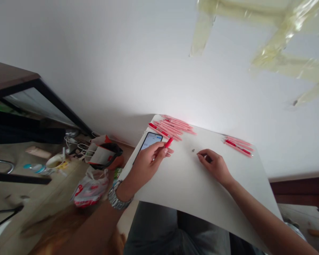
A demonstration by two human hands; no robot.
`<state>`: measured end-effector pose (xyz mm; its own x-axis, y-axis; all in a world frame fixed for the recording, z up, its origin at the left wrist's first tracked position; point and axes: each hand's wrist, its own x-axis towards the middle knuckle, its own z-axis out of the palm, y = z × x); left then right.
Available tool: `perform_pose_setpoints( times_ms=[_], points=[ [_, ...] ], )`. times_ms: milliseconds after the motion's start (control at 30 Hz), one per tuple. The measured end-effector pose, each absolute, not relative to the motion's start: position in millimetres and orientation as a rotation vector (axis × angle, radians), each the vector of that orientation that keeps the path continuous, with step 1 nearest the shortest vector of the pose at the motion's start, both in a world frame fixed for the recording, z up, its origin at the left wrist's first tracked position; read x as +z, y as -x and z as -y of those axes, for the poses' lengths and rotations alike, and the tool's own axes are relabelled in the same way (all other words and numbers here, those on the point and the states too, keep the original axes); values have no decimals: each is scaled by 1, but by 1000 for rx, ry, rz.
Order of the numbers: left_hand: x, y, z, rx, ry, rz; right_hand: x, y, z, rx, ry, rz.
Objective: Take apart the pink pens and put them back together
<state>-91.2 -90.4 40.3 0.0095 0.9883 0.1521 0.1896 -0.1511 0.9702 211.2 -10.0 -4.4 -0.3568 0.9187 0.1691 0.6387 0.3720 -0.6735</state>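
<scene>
Head view: left grip (pixel 150 157) pinches a red pen (pixel 169 142).

Lying on the white desk (pixel 180 184): phone (pixel 152 138) just beside large pink pen pile (pixel 178 123), small grey piece (pixel 193 150), smaller pen group (pixel 238 146) at right.

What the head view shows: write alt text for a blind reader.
A left hand holds a red pen-like item near a phone on a white table; the right hand is near a small grey object. Pink and red pens lie in two groups.
</scene>
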Motion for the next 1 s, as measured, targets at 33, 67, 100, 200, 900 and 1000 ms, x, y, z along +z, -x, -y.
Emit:
perform_pose_setpoints(
  times_ms=[33, 67, 100, 200, 900, 1000],
  points=[
    [36, 97, 96, 1248, -1415, -1302, -1, -203, 10, 705, 1284, 2138],
    [32, 102, 102, 1266, -1383, -1316, 2, -194, 11, 732, 1218, 2180],
    [28, 106, 106, 1274, -1353, -1330, 5, -185, 11, 765, 1162, 2218],
    [20, 113, 114, 1289, -1282, -1401, 11, -154, 12, 854, 1068, 2275],
    [19, 124, 130, 1282, -1299, -1543, 5, -61, 1, 710, 1129, 2484],
    [20, 123, 131, 1293, -1302, -1543, 6, -58, 0, 710, 1124, 2488]
  ],
)
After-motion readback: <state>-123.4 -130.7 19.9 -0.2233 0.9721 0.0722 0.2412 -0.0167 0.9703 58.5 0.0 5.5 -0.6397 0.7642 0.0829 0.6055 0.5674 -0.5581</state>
